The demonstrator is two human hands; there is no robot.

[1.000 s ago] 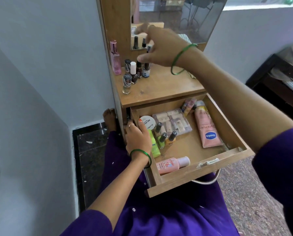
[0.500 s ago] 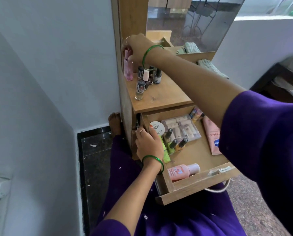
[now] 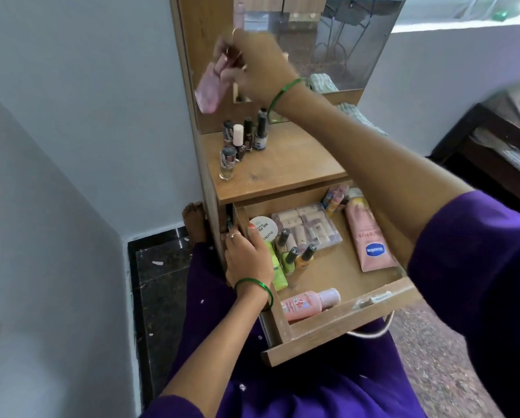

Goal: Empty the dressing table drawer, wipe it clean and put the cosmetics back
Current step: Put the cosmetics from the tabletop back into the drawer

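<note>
My right hand [image 3: 260, 63] holds a pink perfume bottle [image 3: 209, 89] by its cap, lifted and tilted above the left end of the dressing table top [image 3: 286, 164]. My left hand [image 3: 246, 257] grips the left wall of the open wooden drawer [image 3: 343, 324]. Inside the drawer lie a white round jar [image 3: 263, 227], a green tube [image 3: 278, 276], three nail polish bottles [image 3: 295, 254], a clear box of small items [image 3: 310, 227], a pink Vaseline tube [image 3: 369, 236], a pink bottle [image 3: 310, 303] and small sticks [image 3: 335, 196]. Several nail polish bottles [image 3: 243, 140] stand on the table top.
A mirror [image 3: 319, 40] rises behind the table top, with a folded cloth [image 3: 358, 119] at its foot. White walls close in on the left. My purple-clad lap [image 3: 283, 387] is under the drawer. A dark piece of furniture [image 3: 494, 146] stands to the right.
My right hand moved left from the nail polish bottles, took the pink perfume bottle by its top and lifted it off the table top. My left hand stayed on the drawer wall.
</note>
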